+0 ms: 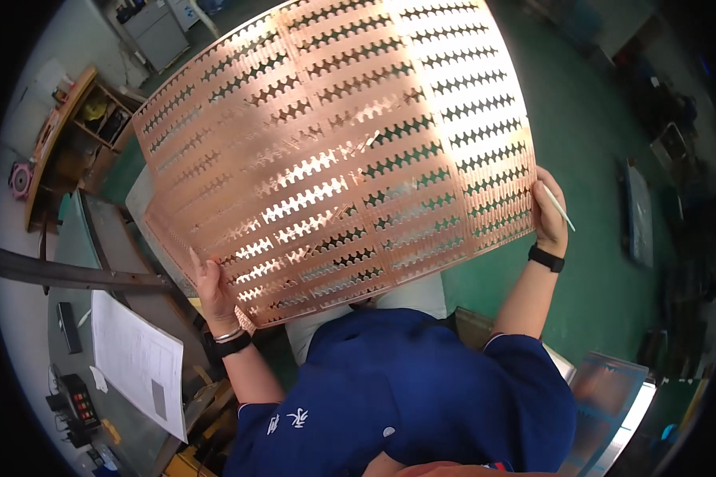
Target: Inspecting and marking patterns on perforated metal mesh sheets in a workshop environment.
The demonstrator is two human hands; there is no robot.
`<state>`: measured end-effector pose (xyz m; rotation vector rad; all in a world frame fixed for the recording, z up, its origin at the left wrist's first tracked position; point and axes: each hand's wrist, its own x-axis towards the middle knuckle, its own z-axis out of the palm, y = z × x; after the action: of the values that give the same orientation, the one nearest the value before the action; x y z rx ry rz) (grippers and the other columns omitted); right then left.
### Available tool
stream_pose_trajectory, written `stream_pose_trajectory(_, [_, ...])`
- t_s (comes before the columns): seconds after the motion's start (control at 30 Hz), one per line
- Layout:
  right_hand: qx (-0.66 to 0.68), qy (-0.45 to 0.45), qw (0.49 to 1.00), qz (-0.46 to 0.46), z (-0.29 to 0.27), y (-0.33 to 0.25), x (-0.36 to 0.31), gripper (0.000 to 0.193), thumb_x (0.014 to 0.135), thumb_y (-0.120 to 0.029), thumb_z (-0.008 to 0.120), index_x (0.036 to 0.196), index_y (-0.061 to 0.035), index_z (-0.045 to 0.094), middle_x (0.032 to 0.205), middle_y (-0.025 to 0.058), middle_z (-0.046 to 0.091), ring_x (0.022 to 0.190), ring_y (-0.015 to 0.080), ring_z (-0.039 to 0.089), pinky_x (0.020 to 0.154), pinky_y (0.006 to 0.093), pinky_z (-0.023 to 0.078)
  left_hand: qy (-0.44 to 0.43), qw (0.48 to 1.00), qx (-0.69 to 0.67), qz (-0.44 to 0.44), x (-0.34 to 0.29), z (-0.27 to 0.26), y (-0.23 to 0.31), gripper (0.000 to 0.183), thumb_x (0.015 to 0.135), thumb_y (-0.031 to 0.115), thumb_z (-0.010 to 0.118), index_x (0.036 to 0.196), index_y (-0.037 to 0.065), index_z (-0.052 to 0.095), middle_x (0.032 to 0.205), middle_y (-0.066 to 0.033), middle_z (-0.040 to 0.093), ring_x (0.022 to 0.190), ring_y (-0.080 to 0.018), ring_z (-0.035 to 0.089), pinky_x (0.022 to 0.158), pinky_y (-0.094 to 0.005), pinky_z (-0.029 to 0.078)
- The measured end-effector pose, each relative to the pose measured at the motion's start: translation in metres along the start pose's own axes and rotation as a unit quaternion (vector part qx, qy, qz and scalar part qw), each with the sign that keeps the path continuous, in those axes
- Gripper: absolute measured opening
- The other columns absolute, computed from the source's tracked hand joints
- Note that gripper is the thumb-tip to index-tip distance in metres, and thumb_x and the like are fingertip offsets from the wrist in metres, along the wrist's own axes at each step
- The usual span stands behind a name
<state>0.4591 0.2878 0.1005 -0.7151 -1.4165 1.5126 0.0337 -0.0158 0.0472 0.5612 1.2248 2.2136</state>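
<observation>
A large copper-coloured sheet (353, 176), punched with rows of scalloped slots, is held up in front of me, tilted and slightly bowed. My left hand (217, 292) grips its lower left corner, with fingers showing on the near face. On the right edge, my right hand (550, 213) is closed round the sheet, its other fingers hidden behind. A thin white pen-like stick (559, 208) also sits in that hand, pointing down to the right. Light glares off the sheet's upper right. A further copper edge shows at the lower left; whether it is a second sheet I cannot tell.
Left of me, a grey worktable (127, 421) bears a printed paper (139, 366), a black device with red lights (78, 400) and a dark bar (68, 327). A wooden shelf (62, 143) stands farther left. Sheet-like panels (608, 393) lie at lower right. The floor (589, 278) is green.
</observation>
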Motion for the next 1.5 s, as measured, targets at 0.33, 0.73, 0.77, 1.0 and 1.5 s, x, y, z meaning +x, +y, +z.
stream_pose_trajectory(0.33, [-0.034, 0.032, 0.999, -0.006, -0.014, 0.018, -0.008, 0.039, 0.089, -0.022, 0.06, 0.118, 0.0026, 0.054, 0.101, 0.0055, 0.064, 0.088, 0.0094, 0.058, 0.075, 0.0213, 0.045, -0.041, 0.999, -0.029, 0.0, 0.001, 0.009, 0.003, 0.06, 0.089, 0.013, 0.059, 0.139, 0.008, 0.027, 0.123, -0.0087, 0.051, 0.108, -0.0206, 0.054, 0.093, -0.035, 0.045])
stream_pose_trajectory(0.73, [0.009, 0.047, 0.999, -0.004, -0.002, 0.024, -0.007, 0.034, 0.089, -0.02, 0.059, 0.117, -0.0004, 0.055, 0.098, 0.0022, 0.063, 0.084, 0.0079, 0.057, 0.072, 0.0199, 0.045, -0.086, 0.995, -0.053, -0.011, -0.002, 0.0, 0.002, 0.051, 0.092, 0.01, 0.051, 0.138, 0.013, 0.03, 0.13, -0.0108, 0.046, 0.114, -0.0251, 0.05, 0.095, -0.0408, 0.044])
stream_pose_trajectory(0.77, [0.015, 0.045, 0.999, 0.009, -0.008, 0.026, -0.008, 0.033, 0.09, -0.019, 0.059, 0.116, -0.0006, 0.054, 0.101, 0.003, 0.062, 0.089, 0.0095, 0.057, 0.077, 0.0225, 0.045, -0.09, 0.994, -0.056, -0.015, -0.002, 0.006, 0.003, 0.051, 0.092, 0.01, 0.051, 0.139, 0.012, 0.03, 0.128, -0.01, 0.048, 0.112, -0.0241, 0.051, 0.094, -0.0396, 0.044])
stream_pose_trajectory(1.0, [0.006, 0.069, 0.997, 0.035, -0.015, 0.039, -0.005, 0.032, 0.091, -0.02, 0.058, 0.117, -0.0022, 0.054, 0.096, -0.0001, 0.061, 0.081, 0.0073, 0.055, 0.071, 0.0214, 0.044, -0.097, 0.993, -0.045, -0.054, -0.004, 0.013, 0.006, 0.045, 0.092, 0.007, 0.049, 0.134, 0.009, 0.035, 0.123, -0.0067, 0.051, 0.106, -0.0186, 0.054, 0.088, -0.0364, 0.048])
stream_pose_trajectory(1.5, [0.016, -0.042, 0.997, 0.066, -0.04, 0.041, -0.02, 0.056, 0.088, -0.025, 0.06, 0.132, 0.0018, 0.039, 0.127, 0.0123, 0.05, 0.115, 0.0213, 0.05, 0.098, 0.0345, 0.04, -0.081, 0.992, -0.03, -0.089, 0.019, 0.033, -0.003, 0.051, 0.092, 0.011, 0.052, 0.138, 0.004, 0.033, 0.124, -0.0048, 0.052, 0.111, -0.0122, 0.05, 0.094, -0.027, 0.039])
